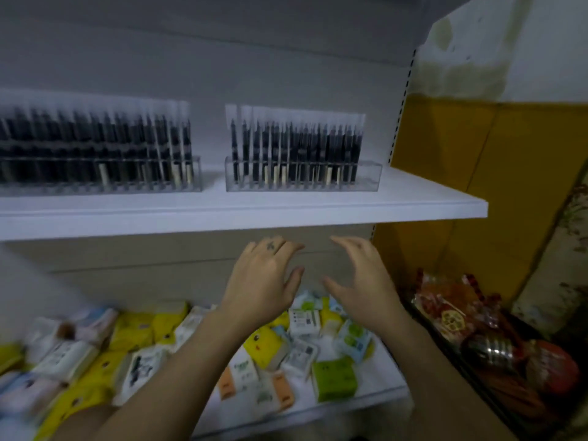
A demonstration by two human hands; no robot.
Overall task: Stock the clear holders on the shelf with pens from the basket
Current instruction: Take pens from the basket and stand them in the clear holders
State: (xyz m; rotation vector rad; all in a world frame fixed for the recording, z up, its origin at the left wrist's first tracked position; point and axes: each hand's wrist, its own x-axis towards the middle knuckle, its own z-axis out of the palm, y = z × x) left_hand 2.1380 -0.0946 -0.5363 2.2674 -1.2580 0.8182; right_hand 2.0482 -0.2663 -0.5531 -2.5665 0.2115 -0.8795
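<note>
Both hands hang in front of the lower edge of a white shelf [413,198], palms facing each other and close together but not touching. The left hand [264,278] is open with fingers spread and holds nothing; the right hand [362,278] is likewise open and empty. On the shelf above them stand 2 clear holders: the left holder [105,176] and the right holder [302,176], well apart from each other. Each is packed with upright dark pens [296,148]; the blur hides any free slots. Below the hands, a lower shelf [381,386] carries small yellow, white and green packets [334,377]. No basket of pens can be made out.
</note>
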